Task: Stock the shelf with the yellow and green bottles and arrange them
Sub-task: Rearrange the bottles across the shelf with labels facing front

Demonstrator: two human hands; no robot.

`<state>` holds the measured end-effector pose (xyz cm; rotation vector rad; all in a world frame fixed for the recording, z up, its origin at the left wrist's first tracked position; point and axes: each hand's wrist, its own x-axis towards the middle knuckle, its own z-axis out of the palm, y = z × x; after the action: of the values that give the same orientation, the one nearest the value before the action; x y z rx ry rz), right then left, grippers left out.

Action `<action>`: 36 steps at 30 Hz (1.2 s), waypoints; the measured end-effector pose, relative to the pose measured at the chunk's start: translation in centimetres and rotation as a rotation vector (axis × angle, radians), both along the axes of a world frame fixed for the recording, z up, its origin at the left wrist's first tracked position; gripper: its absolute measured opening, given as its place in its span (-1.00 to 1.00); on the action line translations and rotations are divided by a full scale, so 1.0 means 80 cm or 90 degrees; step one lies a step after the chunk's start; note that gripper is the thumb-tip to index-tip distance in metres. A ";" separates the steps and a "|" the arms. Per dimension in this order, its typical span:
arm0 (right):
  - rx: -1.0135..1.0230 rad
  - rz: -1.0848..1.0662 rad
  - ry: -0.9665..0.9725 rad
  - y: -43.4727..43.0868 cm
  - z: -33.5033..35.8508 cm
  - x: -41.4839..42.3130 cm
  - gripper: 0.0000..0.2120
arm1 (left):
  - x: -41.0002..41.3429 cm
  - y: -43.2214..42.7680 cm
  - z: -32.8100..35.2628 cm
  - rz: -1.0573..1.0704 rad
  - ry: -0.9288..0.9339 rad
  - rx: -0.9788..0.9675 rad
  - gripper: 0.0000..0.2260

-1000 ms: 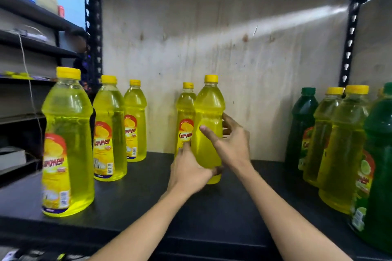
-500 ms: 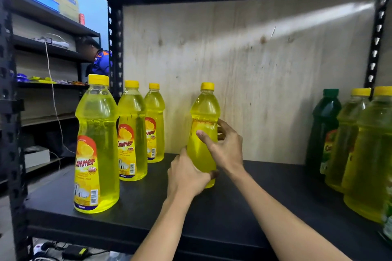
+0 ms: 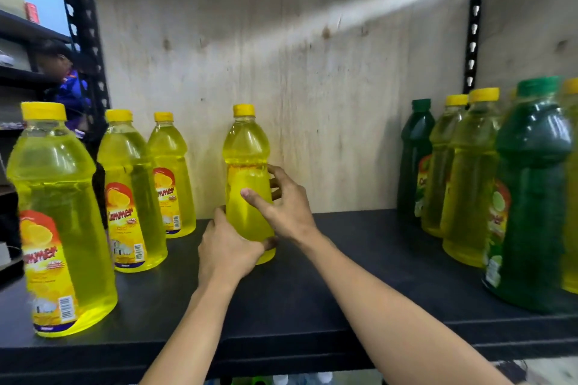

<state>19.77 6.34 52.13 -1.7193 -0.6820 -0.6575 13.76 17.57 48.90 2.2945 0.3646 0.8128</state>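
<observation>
Both hands are on an upright yellow bottle [image 3: 247, 153] with a yellow cap, standing mid-shelf near the plywood back. My left hand [image 3: 228, 250] grips its base from the left. At mid-height my right hand [image 3: 284, 206] wraps round it, one finger across the front and the others behind. A diagonal row of three labelled yellow bottles [image 3: 59, 228], [image 3: 131, 197], [image 3: 170, 178] stands at the left. At the right are a green bottle [image 3: 416, 159], two yellow bottles [image 3: 444, 166], [image 3: 472, 184] and a large green bottle [image 3: 531, 197].
The black shelf board [image 3: 312, 306] has bare room between the held bottle and the right group. The plywood back panel [image 3: 312, 87] closes the rear. Black perforated posts [image 3: 84, 40], [image 3: 472, 25] stand at either side. A person [image 3: 62, 81] is beyond the left post.
Both hands stay on the same yellow bottle. A second yellow bottle seen just behind it a second ago no longer shows. The view has shifted slightly.
</observation>
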 end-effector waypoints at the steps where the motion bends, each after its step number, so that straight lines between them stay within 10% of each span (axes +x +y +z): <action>1: -0.003 -0.004 -0.004 -0.001 0.000 0.001 -0.38 | 0.000 0.000 0.000 -0.001 -0.005 0.000 -0.09; 21: 0.014 -0.070 0.035 -0.002 0.005 0.002 -0.36 | 0.002 -0.004 0.003 -0.062 -0.034 -0.014 0.06; 36: 0.079 0.240 0.273 -0.014 0.012 0.004 -0.50 | 0.008 0.005 -0.002 -0.069 -0.078 -0.052 -0.07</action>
<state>20.08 5.21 53.07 -1.4952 -0.6201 -0.0615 14.39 17.97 48.74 2.1576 0.2131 0.8627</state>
